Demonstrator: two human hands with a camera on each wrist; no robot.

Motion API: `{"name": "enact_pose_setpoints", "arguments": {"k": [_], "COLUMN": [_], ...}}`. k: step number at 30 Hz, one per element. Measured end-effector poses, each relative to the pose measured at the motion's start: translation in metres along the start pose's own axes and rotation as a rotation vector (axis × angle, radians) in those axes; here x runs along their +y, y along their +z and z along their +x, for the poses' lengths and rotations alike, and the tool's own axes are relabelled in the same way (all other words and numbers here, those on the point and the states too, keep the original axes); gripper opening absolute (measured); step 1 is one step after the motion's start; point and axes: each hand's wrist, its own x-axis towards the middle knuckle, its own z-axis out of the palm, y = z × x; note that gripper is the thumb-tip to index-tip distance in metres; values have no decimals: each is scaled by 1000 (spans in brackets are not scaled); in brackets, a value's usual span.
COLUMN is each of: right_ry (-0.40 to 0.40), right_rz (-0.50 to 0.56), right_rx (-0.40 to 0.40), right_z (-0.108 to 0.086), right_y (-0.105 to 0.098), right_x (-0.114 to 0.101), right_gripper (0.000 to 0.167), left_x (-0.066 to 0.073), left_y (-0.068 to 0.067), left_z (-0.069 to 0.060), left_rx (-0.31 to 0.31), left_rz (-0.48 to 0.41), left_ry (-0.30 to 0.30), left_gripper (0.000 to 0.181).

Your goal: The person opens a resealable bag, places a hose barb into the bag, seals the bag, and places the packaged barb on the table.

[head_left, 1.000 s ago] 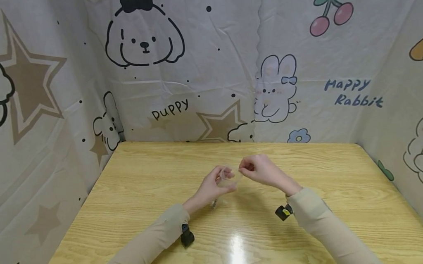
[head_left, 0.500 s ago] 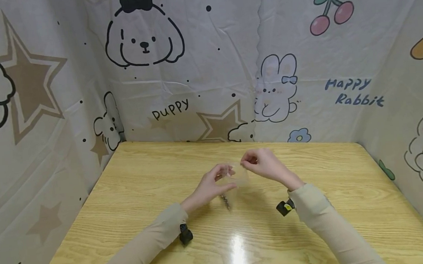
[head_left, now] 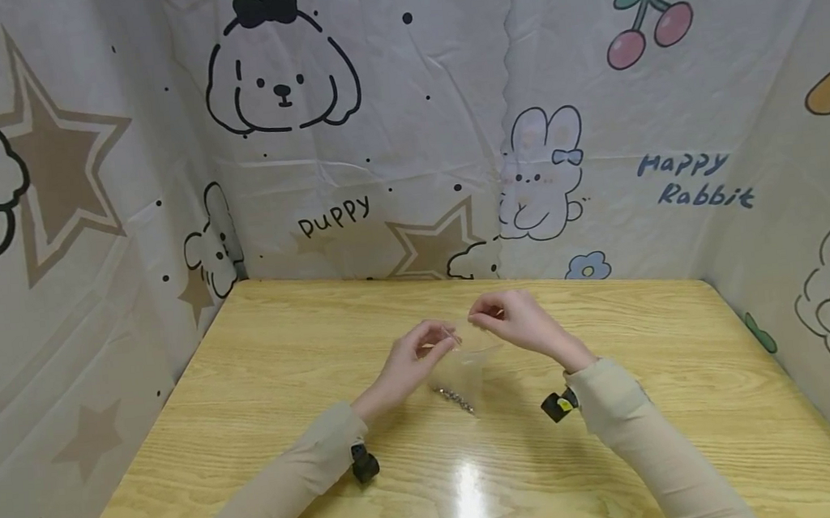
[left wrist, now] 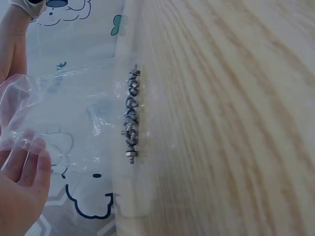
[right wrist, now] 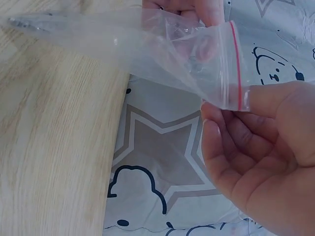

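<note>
A clear zip-lock bag [head_left: 472, 368] with a red line along its mouth [right wrist: 237, 64] hangs between my two hands above the table. At its bottom lies a row of small metal bolts with nuts [left wrist: 131, 115]. My left hand [head_left: 410, 363] pinches one side of the bag near the mouth with thumb and fingers; its fingers show through the film in the right wrist view. My right hand [head_left: 518, 322] pinches the opposite corner of the mouth between thumb and forefinger, its other fingers curled beneath. Whether the zip is parted I cannot tell.
The wooden table [head_left: 303, 325] extends on all sides beneath my hands. A printed cloth [head_left: 405, 130] with cartoon animals and stars hangs behind and at both sides. A small black camera [head_left: 364, 463] is strapped to the left wrist, another camera [head_left: 558, 405] to the right.
The bag has swung out from behind my left hand, so the bolts now show lower and farther right. My left thumb has closed toward its fingers; my right hand has risen slightly.
</note>
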Motion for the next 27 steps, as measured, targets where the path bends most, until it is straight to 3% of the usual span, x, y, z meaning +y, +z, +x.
{"name": "enact_pose_setpoints", "arguments": {"k": [8, 16, 27], "right_ry": [-56, -46, -20], "right_rz": [-5, -6, 45], "right_rx": [-18, -37, -75], "right_z": [2, 3, -7], "right_y": [-3, -4, -8], "right_x": [-2, -6, -2], "right_gripper": [15, 17, 18], "left_x": [8, 7, 7], "left_y": [-2, -1, -1], "left_z": [1, 2, 3], "left_rx": [91, 130, 172], "left_rz": [9, -109, -127], "left_ry": [11, 3, 19], "left_gripper": [21, 20, 19]}}
